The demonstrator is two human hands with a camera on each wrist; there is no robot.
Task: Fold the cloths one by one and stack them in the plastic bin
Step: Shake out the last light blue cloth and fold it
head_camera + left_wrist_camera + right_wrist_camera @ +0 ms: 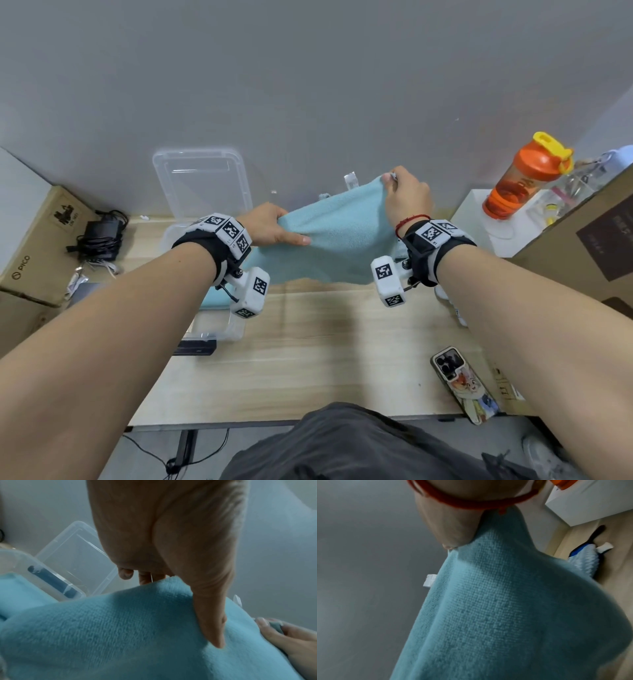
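Observation:
A light blue cloth [337, 240] hangs in the air above the wooden table, stretched between both hands. My left hand [274, 228] grips its left edge, thumb laid flat on top [212, 622] and fingers curled underneath. My right hand [406, 197] pinches the far right corner, held higher. A white label [429, 580] sticks out from the cloth's edge. The clear plastic bin [219, 330] stands at the left under my left wrist, with a folded blue cloth [18, 592] inside. Another blue cloth [583, 559] lies on the table to the right.
The bin's clear lid [202, 183] leans against the grey wall. A cardboard box [37, 240] and black cables [99, 236] are at the left. An orange shaker bottle [524, 174] stands on a white box at the right. A phone [462, 383] lies near the front edge.

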